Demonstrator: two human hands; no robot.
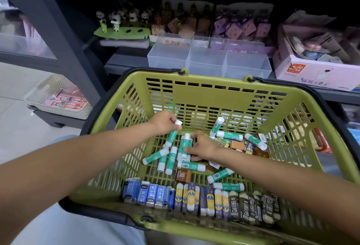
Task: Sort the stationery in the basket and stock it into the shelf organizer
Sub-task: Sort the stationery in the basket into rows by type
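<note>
**Glue sticks being gathered in a green basket**

Before a dark grey shelf unit point(78, 53), over a pale glossy tiled floor point(17, 120), a green slatted plastic basket point(214, 86) with black handles is being held at lap height. On the shelf just behind its far rim, a clear plastic shelf organizer point(210, 57) is being seen, divided into several box-shaped compartments. It is being flanked by a row of panda figures point(120, 17) on the left and a pink cardboard box point(311, 69) on the right, with packets of brown and purple trinkets behind. A white perforated tray point(58, 98) is lying on a lower ledge at the left.

Inside the basket, roughly a dozen and a half cylindrical glue sticks point(192, 165), teal-labelled with white caps, are lying scattered across the grid floor. Along the near wall, erasers are being kept upright in a row: about six blue erasers point(150, 195), about seven yellow-and-purple erasers point(202, 198) and about six dark 2B erasers point(253, 207). A few small brown packets point(183, 174) are mixed among the sticks.

One glue stick point(174, 130) is being pinched at its capped end by the curled fingers of the left hand point(165, 122). A bundle of sticks point(185, 144) at the basket's middle is being gripped by the right hand point(202, 146), fingers wrapped round it.
</note>
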